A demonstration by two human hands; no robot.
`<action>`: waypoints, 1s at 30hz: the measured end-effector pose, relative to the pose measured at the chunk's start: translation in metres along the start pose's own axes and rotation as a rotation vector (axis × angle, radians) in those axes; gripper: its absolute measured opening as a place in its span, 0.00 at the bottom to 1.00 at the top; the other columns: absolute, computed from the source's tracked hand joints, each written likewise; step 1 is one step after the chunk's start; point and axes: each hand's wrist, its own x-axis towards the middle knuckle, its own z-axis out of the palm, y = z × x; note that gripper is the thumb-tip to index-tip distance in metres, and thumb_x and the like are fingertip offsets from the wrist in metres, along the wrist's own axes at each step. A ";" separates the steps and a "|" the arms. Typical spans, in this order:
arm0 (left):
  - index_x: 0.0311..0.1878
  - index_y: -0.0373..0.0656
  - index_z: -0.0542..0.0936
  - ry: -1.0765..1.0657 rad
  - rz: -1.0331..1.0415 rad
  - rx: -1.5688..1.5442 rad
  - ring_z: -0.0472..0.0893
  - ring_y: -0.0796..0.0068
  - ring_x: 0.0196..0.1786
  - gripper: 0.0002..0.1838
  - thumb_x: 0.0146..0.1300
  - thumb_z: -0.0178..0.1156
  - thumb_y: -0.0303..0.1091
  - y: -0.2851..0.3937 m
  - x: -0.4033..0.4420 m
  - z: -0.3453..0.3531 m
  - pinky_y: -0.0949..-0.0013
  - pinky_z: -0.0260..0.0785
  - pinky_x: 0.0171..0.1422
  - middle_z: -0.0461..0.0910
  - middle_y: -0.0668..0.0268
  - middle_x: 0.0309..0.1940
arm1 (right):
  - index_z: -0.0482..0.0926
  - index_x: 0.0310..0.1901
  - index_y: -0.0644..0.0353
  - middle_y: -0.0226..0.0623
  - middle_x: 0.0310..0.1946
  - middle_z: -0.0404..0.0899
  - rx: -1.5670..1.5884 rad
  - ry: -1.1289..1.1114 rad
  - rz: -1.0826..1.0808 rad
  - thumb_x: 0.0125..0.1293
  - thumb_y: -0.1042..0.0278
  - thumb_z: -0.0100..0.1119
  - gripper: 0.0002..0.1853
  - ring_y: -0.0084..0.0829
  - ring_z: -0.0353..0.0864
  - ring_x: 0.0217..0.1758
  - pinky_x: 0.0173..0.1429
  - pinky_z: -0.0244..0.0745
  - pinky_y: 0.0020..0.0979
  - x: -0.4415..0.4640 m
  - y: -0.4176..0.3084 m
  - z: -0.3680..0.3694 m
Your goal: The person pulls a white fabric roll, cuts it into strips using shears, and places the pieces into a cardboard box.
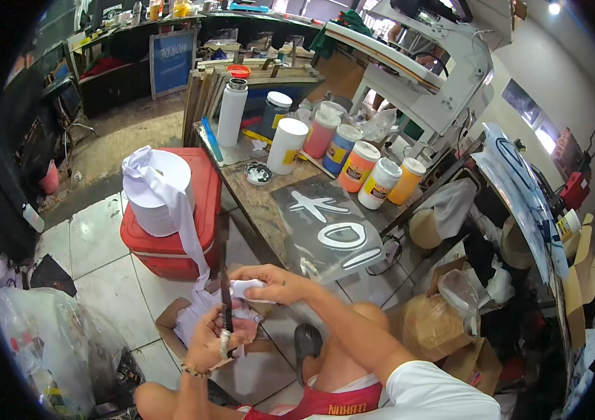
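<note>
My left hand is closed around the wrapped handle of a long dark blade, which points upward. My right hand grips a bunched white cloth close beside the blade's right side. Below both hands, a cardboard box holds pale lilac and pink cloth pieces. A long white strip hangs down toward the box from a white bucket, which stands on a red cooler.
Paint jars and a white bottle stand on the wooden table, beside a dark lettered sheet. A clear plastic bag lies at the left. Cardboard boxes are at the right.
</note>
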 end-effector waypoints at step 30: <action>0.66 0.36 0.70 0.574 0.573 0.169 0.86 0.72 0.38 0.33 0.56 0.69 0.27 0.046 -0.028 -0.051 0.73 0.78 0.43 0.85 0.54 0.45 | 0.74 0.61 0.54 0.54 0.52 0.75 -1.186 -0.180 0.286 0.44 0.53 0.80 0.41 0.53 0.77 0.57 0.58 0.76 0.46 0.016 0.190 0.058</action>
